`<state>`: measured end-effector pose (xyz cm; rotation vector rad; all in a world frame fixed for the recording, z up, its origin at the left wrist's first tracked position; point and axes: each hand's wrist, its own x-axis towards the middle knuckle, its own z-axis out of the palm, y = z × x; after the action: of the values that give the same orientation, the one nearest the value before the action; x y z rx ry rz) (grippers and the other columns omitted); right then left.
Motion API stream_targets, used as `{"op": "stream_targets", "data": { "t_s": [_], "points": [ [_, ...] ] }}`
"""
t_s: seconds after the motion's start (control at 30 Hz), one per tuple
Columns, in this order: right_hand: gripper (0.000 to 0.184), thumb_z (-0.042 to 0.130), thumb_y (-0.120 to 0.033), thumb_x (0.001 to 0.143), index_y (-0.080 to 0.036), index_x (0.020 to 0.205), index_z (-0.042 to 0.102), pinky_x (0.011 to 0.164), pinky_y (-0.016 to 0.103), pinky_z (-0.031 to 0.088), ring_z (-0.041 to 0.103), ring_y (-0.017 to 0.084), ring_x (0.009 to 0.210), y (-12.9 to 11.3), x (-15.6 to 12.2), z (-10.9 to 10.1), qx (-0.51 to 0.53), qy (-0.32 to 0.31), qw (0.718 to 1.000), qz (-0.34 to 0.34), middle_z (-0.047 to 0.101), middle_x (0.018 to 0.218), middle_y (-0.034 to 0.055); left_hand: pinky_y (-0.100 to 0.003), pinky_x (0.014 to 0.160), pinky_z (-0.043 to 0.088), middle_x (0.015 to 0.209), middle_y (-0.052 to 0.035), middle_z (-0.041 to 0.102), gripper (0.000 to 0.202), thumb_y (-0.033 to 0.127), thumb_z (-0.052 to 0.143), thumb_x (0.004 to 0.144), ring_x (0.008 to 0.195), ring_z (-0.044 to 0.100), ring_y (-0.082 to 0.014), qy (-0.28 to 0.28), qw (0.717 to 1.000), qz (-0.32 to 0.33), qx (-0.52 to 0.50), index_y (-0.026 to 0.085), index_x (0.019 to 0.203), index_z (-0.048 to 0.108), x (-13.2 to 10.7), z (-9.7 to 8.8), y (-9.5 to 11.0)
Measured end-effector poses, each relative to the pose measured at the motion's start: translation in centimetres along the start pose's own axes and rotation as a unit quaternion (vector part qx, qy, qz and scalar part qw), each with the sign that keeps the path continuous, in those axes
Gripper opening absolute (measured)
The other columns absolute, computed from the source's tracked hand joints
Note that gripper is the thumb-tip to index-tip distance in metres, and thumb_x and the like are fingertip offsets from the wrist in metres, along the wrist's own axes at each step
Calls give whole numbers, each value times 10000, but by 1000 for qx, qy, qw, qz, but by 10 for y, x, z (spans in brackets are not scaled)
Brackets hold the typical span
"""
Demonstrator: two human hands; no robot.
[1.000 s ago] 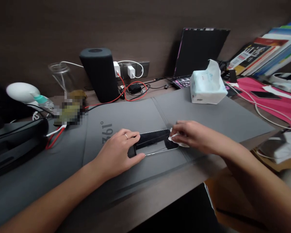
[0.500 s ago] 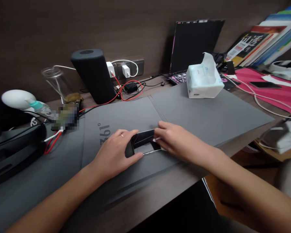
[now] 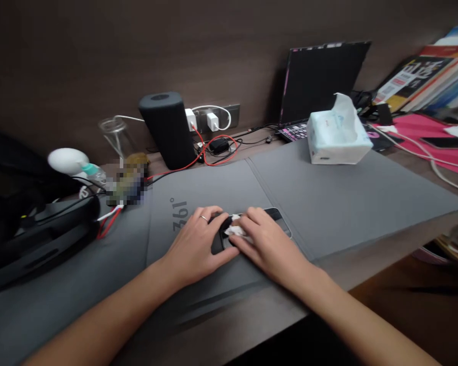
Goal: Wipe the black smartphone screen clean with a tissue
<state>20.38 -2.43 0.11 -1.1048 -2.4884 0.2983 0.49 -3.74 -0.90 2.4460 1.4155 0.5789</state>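
Observation:
A smartphone (image 3: 284, 223) lies face up on the grey desk mat (image 3: 221, 183), its dark screen partly hidden under both hands. Around its left end, my left hand (image 3: 200, 241) grips it, thumb on the near edge and fingers on the far edge; a ring sits on one finger. Bunched under the fingers of my right hand (image 3: 261, 239) is a crumpled white tissue (image 3: 234, 231), pressed on the screen near the phone's left end.
A tissue pack (image 3: 339, 137) stands at the right back, before an open laptop (image 3: 324, 84). Behind the mat are a black cylindrical speaker (image 3: 168, 134), chargers with tangled cables and a glass bottle (image 3: 118, 137). Books (image 3: 423, 76) and a pink mat (image 3: 423, 132) are at far right.
My right hand has slid the tissue leftward over the screen, close to my left hand, baring the phone's right end. My left hand keeps its hold. The camera view has shifted left.

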Motion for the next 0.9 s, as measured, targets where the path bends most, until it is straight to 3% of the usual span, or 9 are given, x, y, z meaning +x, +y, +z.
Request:
{"op": "stream_targets", "data": {
  "t_s": [0.1, 0.27, 0.47, 0.6, 0.7, 0.9],
  "points": [
    [227, 491, -327, 990, -182, 1091, 633, 809, 421, 475, 539, 258, 940, 14, -17, -4, -69, 33, 997, -3, 595, 1002, 115, -469, 1026, 452, 1262, -118, 555, 548, 471, 653, 859, 1178, 487, -292, -3, 1000, 8, -7, 172, 1303, 534, 2, -1, 0],
    [309, 466, -290, 1001, -162, 1263, 569, 1009, 545, 393, 478, 330, 1211, 24, -45, -3, -163, 79, 982, -58, 596, 1213, 158, -466, 1016, 456, 1271, -112, 565, 529, 473, 638, 876, 1174, 496, -288, -1, 1000, 11, -2, 181, 1306, 536, 3, -3, -1],
    [317, 427, -239, 1008, -129, 1273, 559, 912, 486, 444, 537, 271, 959, 25, -53, -16, -196, 16, 980, -13, 614, 1046, 134, -479, 989, 474, 1272, -105, 579, 478, 489, 603, 900, 1161, 507, -290, -3, 1000, 19, 4, 196, 1276, 561, 0, -3, -2],
    [295, 395, -231, 1015, -142, 1217, 590, 753, 389, 460, 523, 238, 830, 36, -45, -38, -200, -30, 979, 26, 591, 945, 112, -487, 975, 479, 1281, -104, 578, 496, 516, 593, 900, 1159, 515, -298, -4, 1000, 14, 4, 192, 1276, 566, -1, 0, -4],
    [268, 392, -222, 1016, -141, 1177, 590, 710, 353, 440, 514, 230, 809, 39, -30, -49, -187, -77, 979, 2, 578, 918, 102, -490, 982, 475, 1287, -114, 575, 506, 522, 590, 900, 1167, 509, -303, -2, 1000, 14, 3, 176, 1268, 575, -1, 1, -4],
    [154, 416, -184, 1010, -157, 965, 561, 723, 331, 407, 503, 208, 792, 9, 14, -29, -149, -121, 979, -68, 604, 891, 77, -480, 989, 470, 1273, -114, 580, 489, 506, 605, 896, 1155, 510, -294, -2, 1000, 17, -9, 180, 1259, 575, 0, -1, -4]
  ]
}}
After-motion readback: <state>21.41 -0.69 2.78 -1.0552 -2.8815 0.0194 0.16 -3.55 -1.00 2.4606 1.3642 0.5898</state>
